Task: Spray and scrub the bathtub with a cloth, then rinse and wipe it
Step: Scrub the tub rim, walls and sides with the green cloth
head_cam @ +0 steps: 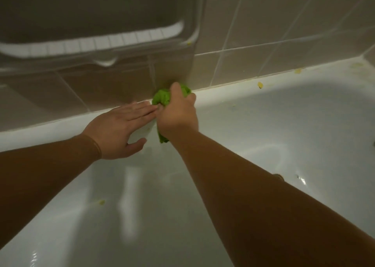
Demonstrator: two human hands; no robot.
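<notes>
On the far rim of the bathtub, where white enamel meets the tiled wall, a green cloth is bunched in the right hand. The fingers are curled round the cloth and clamped on it; a tail of the cloth hangs below the hand, inside the tub.

Item, left hand: laid flat beside the right, fingers straight and together, fingertips resting on the rim and almost touching the cloth; nothing is held. Thumb spread toward the tub's inner wall.

Item, sleeves: brown, close-fitting, covering both forearms to the wrist.

Item, yellowish specks: scattered along the rim to the right and in the far right corner; one more lies low on the tub's inner surface, near left.

Item, tub floor: glossy, with reflections; whether it is wet cannot be told.

Item, glass panel: set above the rim on the left, reflecting a pale curved shape.

Step judged in hand: scrubbing, or wiping, of the rim at the wall joint; which of the two cannot be told. No spray bottle is seen. The next move is judged to call for the cloth to be drawn rightward along the rim, pressed firmly enough to lift the specks, with the left hand kept as a brace.
</notes>
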